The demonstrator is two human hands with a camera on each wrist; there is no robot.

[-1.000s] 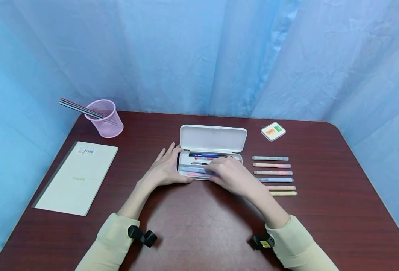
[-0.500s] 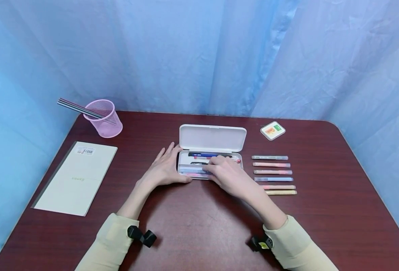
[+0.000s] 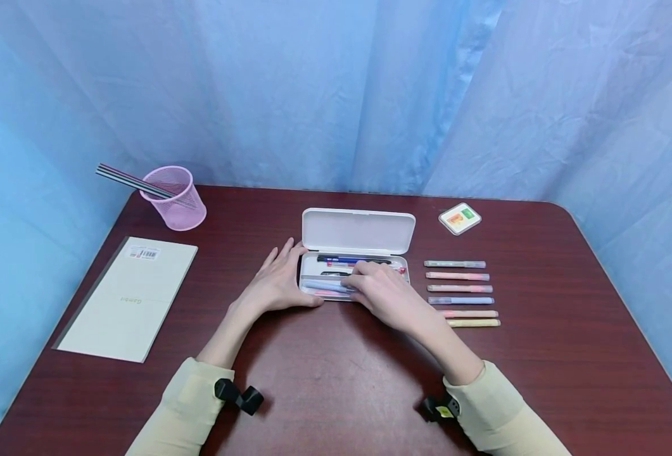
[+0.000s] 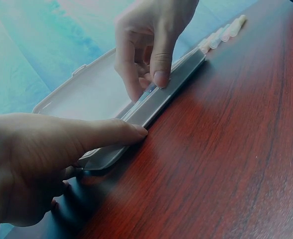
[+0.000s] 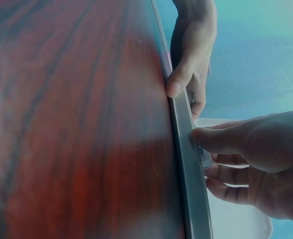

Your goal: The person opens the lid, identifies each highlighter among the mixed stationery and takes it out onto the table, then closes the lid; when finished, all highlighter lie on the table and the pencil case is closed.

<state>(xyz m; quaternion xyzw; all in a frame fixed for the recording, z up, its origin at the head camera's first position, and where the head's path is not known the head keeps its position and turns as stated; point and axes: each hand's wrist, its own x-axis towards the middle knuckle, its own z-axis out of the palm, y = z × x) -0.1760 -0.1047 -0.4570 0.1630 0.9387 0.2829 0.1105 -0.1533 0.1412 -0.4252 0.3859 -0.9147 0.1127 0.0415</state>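
Observation:
A white pencil case (image 3: 358,232) lies with its lid raised in the middle of the head view. My left hand (image 3: 275,283) holds the case's left end, its thumb (image 4: 119,132) along the front wall and its fingers at the back left corner. Over the front compartment, my right hand (image 3: 384,292) pinches a light blue marker (image 3: 321,285), which lies slightly slanted inside the case; its right part is hidden by the hand. Behind it in the case are a dark blue pen (image 3: 344,259), a red-tipped pen (image 3: 401,270) and a black-clipped item (image 3: 333,273).
Several pastel markers (image 3: 460,300) lie in a row right of the case, partly behind the right forearm. A small white box (image 3: 460,219) lies at the back right. To the left are a notebook (image 3: 127,297) and a pink mesh cup (image 3: 184,212) holding striped sticks (image 3: 136,182).
My right hand has shifted slightly left over the case, uncovering more of the red-tipped pen. The light blue marker now lies more slanted. My left hand stays at the case's left end.

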